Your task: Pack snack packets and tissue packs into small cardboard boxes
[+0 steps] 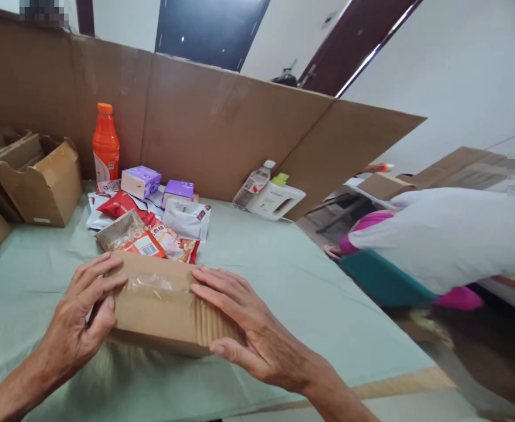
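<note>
A brown cardboard box (pixel 161 310) with clear, crinkled tape across its top is between my two hands. My left hand (pixel 81 316) grips its left end, fingers over the top edge and thumb against the near side. At the other end, my right hand (pixel 248 328) lies with its fingers over the top and its thumb low on the front; ridged creases show beside it. Just behind the box are snack packets (pixel 147 234) in red, white and brown. Two purple-and-white tissue packs (pixel 141 181) rest among them.
An orange drink bottle (pixel 106 143) stands by the cardboard partition (pixel 205 123). Open cardboard boxes (pixel 41 181) are at the left. A clear bottle (pixel 254 184) and a white jug (pixel 277 199) lean against the partition. A person in white (pixel 442 234) bends beside a teal container (pixel 385 281) at the right.
</note>
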The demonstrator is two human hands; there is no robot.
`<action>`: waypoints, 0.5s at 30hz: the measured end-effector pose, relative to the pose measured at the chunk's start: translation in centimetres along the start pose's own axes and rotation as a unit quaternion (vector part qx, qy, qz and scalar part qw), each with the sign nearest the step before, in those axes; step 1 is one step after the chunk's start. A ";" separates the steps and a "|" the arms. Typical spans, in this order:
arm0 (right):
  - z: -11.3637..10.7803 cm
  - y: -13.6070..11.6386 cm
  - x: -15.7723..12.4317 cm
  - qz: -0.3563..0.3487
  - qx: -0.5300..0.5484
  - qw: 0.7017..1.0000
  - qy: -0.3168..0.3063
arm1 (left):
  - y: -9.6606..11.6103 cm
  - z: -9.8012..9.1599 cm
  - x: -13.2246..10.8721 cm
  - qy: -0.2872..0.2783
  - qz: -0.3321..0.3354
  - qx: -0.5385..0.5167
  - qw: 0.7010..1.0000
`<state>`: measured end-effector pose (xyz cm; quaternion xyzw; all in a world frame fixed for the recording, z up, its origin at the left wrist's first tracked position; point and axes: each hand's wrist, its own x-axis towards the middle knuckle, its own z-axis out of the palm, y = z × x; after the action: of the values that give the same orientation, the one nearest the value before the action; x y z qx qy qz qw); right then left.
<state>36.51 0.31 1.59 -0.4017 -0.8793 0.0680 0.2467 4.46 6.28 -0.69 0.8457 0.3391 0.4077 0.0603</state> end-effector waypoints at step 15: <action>0.4 3.0 0.8 -0.028 -0.003 0.997 -0.071 | -2.6 1.2 -1.0 0.027 -0.065 -0.078 0.994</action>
<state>37.85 2.94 0.67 -0.3719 -0.9057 0.0870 0.1840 3.56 7.86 -3.14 0.8031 0.3625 0.4506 0.1434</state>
